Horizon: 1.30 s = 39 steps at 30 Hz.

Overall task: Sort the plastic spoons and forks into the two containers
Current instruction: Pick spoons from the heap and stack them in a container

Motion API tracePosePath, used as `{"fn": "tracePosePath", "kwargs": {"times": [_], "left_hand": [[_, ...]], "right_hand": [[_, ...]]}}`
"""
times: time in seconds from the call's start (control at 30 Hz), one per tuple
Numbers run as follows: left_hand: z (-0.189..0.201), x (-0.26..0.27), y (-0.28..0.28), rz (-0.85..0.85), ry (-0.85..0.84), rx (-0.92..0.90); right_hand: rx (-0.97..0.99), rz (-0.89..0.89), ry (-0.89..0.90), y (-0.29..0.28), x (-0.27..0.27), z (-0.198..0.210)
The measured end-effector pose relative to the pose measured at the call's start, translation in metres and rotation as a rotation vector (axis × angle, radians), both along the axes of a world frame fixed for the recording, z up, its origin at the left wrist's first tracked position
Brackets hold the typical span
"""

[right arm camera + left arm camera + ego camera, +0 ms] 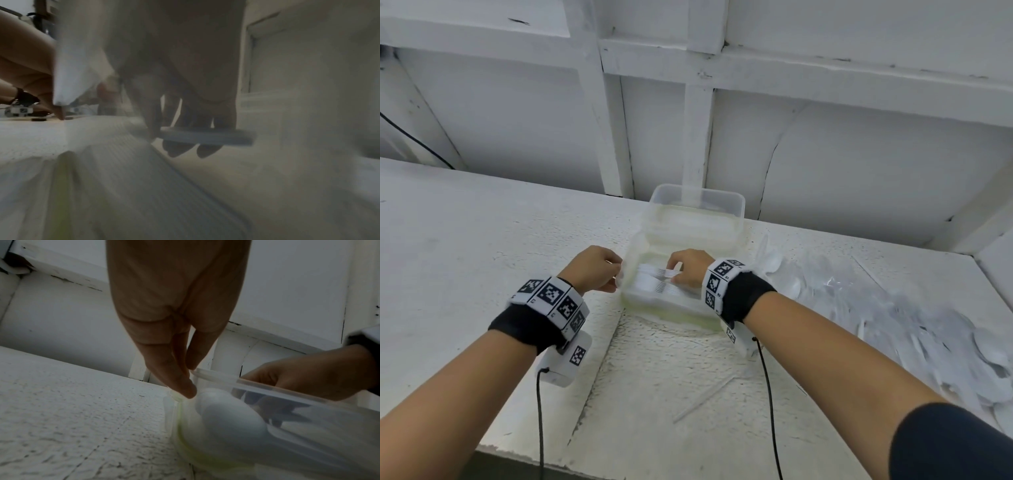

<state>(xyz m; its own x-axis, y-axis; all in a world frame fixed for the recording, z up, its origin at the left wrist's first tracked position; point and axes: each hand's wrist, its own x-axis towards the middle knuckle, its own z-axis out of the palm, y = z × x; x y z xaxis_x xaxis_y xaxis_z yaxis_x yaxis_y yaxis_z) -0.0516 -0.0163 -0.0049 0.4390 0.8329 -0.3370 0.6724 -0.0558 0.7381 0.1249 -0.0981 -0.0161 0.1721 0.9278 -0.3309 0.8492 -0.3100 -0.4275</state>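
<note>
Two clear plastic containers stand on the white table, the near container (640, 301) in front of the far container (736, 205). Several white forks (666, 273) lie in the near one. My left hand (616, 274) pinches the near container's left rim (207, 374) between thumb and fingertips (188, 391). My right hand (676, 270) reaches down inside the same container, and in the right wrist view it (176, 138) pinches a flat white fork handle (226, 137). A rounded white piece (228, 415) shows blurred through the container wall.
A big loose pile of white plastic spoons and forks (914, 329) covers the table's right side. One utensil (705, 397) lies alone nearer me. Black cables (768, 394) hang from both wrist cameras. A white panelled wall (517, 113) rises behind the table.
</note>
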Motion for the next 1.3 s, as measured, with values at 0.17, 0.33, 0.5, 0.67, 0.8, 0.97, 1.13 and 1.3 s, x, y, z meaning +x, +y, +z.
{"fn": "tracePosePath", "kwargs": {"times": [0.17, 0.33, 0.5, 0.67, 0.8, 0.97, 1.13, 1.3], "left_hand": [[0.0, 0.001, 0.001, -0.007, -0.017, 0.003], [0.0, 0.001, 0.001, -0.012, -0.019, -0.001], [0.001, 0.001, -0.002, -0.001, -0.021, 0.004], [0.001, 0.002, -0.002, 0.005, 0.001, 0.022], [0.002, 0.003, -0.004, 0.019, 0.033, 0.027], [0.014, 0.005, -0.016, 0.022, 0.158, 0.26], [0.037, 0.025, -0.059, -0.058, 0.004, 0.517], [0.045, 0.064, -0.13, -0.366, -0.171, 0.429]], "right_hand": [[-0.03, -0.065, 0.123, -0.001, 0.003, -0.001], [-0.053, -0.044, 0.087, -0.004, 0.006, 0.002], [-0.044, -0.014, 0.058, -0.007, 0.005, 0.005], [-0.055, 0.017, 0.037, -0.008, 0.007, 0.005], [-0.041, 0.014, 0.044, -0.01, 0.007, 0.002], [0.019, 0.051, -0.022, -0.024, 0.011, 0.022], [0.21, 0.012, 0.057, -0.077, 0.031, 0.063], [0.31, -0.057, 0.052, -0.165, 0.065, 0.077]]}}
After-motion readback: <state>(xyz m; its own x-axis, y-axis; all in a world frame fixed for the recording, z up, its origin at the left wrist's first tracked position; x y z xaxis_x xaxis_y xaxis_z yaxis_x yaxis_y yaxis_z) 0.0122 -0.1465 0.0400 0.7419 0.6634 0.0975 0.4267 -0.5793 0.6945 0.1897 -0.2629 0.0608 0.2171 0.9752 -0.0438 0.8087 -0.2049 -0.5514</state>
